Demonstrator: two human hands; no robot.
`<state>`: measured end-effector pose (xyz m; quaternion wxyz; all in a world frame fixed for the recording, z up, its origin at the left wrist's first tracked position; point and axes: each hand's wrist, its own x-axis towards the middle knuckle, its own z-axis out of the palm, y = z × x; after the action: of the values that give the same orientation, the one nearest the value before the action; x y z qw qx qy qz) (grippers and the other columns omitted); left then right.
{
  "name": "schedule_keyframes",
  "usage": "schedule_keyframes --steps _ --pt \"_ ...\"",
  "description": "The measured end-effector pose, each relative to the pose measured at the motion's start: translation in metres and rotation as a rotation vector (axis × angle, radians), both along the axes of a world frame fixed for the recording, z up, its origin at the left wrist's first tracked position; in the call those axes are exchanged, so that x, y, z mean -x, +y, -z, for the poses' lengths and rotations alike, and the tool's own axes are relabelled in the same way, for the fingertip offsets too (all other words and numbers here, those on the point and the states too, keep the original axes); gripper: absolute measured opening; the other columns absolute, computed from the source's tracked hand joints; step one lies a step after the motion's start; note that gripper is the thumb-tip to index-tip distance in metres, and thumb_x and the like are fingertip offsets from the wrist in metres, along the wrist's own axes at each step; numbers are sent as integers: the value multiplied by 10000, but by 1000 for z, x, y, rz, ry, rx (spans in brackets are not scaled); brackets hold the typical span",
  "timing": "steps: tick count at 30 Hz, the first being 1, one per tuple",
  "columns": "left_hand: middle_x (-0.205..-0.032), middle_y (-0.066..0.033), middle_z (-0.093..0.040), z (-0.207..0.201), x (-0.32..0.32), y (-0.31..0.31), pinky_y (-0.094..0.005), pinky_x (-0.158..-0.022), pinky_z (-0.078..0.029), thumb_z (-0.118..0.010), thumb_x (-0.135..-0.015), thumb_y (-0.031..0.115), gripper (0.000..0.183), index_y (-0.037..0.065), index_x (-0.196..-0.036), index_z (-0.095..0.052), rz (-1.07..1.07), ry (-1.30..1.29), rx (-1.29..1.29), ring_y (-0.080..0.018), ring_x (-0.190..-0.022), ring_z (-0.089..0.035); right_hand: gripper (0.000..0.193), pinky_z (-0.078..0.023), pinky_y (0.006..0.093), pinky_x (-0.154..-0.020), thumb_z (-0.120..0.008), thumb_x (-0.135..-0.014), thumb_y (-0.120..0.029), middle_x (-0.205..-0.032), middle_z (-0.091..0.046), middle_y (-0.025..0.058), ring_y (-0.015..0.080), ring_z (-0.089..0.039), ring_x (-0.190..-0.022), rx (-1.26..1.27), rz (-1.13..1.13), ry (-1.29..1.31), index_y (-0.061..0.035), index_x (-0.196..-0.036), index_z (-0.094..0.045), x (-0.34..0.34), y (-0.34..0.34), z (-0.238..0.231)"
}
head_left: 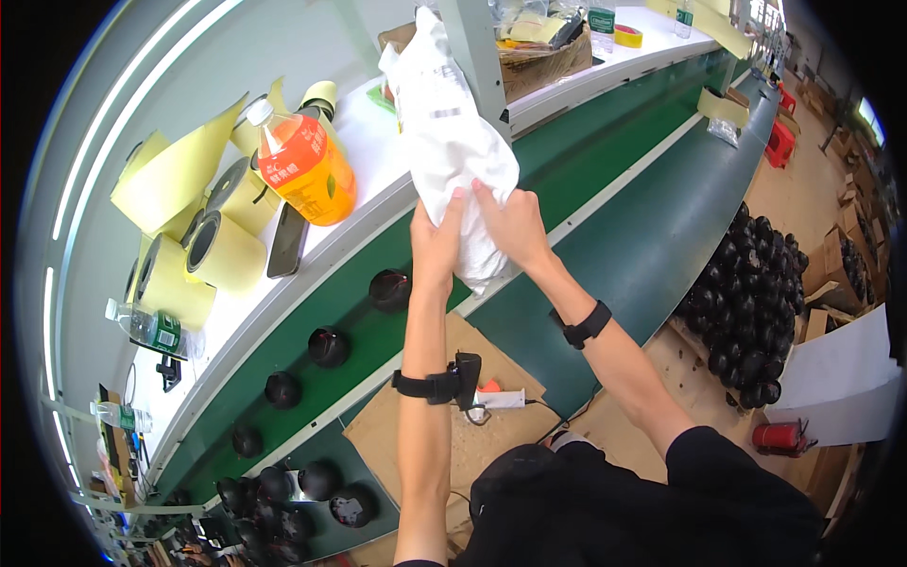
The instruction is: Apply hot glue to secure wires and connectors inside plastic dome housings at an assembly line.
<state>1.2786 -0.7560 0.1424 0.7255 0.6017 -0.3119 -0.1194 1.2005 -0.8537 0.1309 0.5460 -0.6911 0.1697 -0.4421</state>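
A large white plastic bag (452, 142) hangs between my hands above the green conveyor belt (557, 156), its upper end reaching over the white shelf. My left hand (436, 236) grips its lower left side, thumb pressed on the front. On the lower right side my right hand (510, 222) holds it the same way, thumbs close together. The bag's bottom tip hangs below my hands, and what is inside cannot be seen. Several black round domes sit on the belt to the left, the nearest dome (389, 290) just beside my left wrist.
On the white shelf (351, 142) stand an orange drink bottle (307, 170), yellow tape rolls (225, 250) and a phone (287, 241). A grey post (477, 66) rises behind the bag. Cardboard (453, 416) lies below my left forearm. Black domes (746, 302) are heaped at right, near a fire extinguisher (780, 437).
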Motion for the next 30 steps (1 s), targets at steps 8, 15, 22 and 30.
schedule_keyframes --steps 8,15,22,30 --pt "-1201 -132 -685 15 -24 18 -378 -963 -527 -805 -849 114 533 -31 -1306 -569 184 400 140 -236 -1093 -671 412 -546 361 -859 -691 -952 -145 -1179 -696 183 259 -695 -1057 -140 -457 -66 59 -1290 -576 11 9 -1" --pt "-1166 -149 -700 9 -20 31 -374 -925 -548 -812 -806 45 497 -57 -1245 -603 417 445 292 -242 -1039 -690 514 -518 357 -937 -764 -889 -129 -1228 -675 136 210 -650 -1104 -157 -658 166 26 -1335 -562 24 -12 -24" --pt "-1079 -155 -722 -11 13 35 -343 -849 -548 -817 -756 -27 420 -84 -1135 -645 26 243 54 -193 -938 -692 451 -532 395 -896 -778 -847 -145 -1113 -721 203 308 -701 -1046 203 -332 239 39 -1229 -623 30 4 -6" --pt "-1049 -140 -732 16 50 64 -328 -845 -528 -795 -863 151 356 -93 -1093 -676 -221 -29 -93 -172 -941 -673 368 -537 342 -863 -731 -880 -42 -1093 -714 124 174 -670 -1003 -305 -303 -2 47 -1217 -614 61 46 25"
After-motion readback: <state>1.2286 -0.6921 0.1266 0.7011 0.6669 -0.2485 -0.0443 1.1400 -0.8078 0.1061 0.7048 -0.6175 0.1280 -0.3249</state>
